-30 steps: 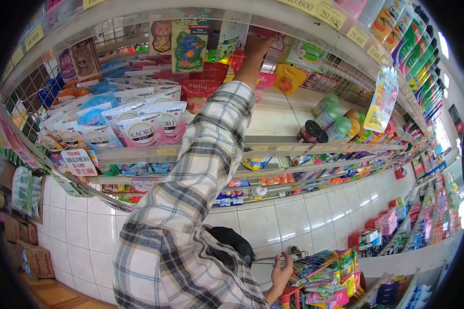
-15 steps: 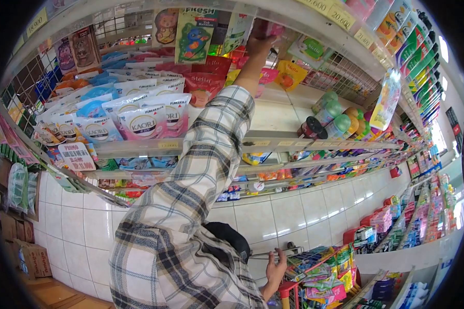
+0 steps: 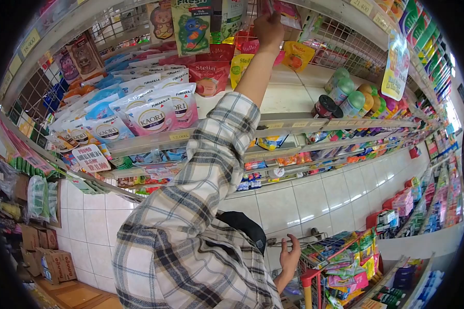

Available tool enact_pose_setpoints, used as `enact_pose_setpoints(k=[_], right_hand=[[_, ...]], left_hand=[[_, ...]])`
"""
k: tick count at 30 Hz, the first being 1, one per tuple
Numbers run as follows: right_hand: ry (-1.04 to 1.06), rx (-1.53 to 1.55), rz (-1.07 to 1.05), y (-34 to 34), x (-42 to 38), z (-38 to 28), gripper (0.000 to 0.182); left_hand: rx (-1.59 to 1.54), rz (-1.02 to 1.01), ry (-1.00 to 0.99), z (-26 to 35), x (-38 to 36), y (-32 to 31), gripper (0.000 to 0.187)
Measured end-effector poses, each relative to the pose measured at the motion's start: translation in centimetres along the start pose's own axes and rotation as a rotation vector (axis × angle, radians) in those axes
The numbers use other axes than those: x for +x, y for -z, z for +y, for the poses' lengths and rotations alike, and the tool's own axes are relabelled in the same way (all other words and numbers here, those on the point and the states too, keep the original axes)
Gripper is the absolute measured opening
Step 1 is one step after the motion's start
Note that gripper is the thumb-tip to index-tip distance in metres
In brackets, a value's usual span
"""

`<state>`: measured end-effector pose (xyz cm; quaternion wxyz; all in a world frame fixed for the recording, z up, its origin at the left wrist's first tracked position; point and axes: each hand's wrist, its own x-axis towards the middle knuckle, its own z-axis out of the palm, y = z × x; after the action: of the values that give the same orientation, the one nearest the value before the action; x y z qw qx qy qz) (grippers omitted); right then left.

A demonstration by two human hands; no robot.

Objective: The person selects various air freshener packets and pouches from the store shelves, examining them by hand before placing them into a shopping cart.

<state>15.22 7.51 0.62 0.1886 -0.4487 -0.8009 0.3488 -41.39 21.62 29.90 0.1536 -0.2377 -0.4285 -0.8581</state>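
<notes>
My left arm, in a plaid sleeve, stretches up to the shelf. The fingers of my left hand (image 3: 269, 32) are closed at the edge of a pink packet (image 3: 287, 15) by the wire back of the shelf; its top runs out of view. Below the hand stand red Stella pouches (image 3: 208, 77), a yellow pouch (image 3: 239, 67) and an orange-yellow Stella pouch (image 3: 297, 55). Low on the right, my right hand (image 3: 291, 253) is open, fingers apart and holding nothing, beside a shopping cart (image 3: 308, 278) with a red handle corner.
White and pink Kaori pouches (image 3: 152, 117) fill the shelf's left part. Round green-lidded containers (image 3: 353, 100) stand to the right. A hanging tag (image 3: 396, 67) juts from the shelf edge. Colourful packets (image 3: 350, 268) lie in the cart. Cardboard boxes (image 3: 56, 265) sit on the floor at left.
My left hand has shifted slightly right and up, and more of the pink packet shows at its fingers. The view has turned a little. My right hand remains beside the cart.
</notes>
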Motion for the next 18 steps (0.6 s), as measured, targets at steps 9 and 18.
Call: enact_pose_setpoints(k=[9,18], right_hand=[[-0.052,0.014,-0.022,0.5,-1.0,-1.7,0.026],[-0.037,0.022,-0.033,1.0,-1.4,-1.6,0.026]], left_hand=[[0.174,-0.221,0.241,2.7,-0.5,2.0,0.064],[-0.415,-0.120,0.413,7.9,-5.0,3.1,0.024]])
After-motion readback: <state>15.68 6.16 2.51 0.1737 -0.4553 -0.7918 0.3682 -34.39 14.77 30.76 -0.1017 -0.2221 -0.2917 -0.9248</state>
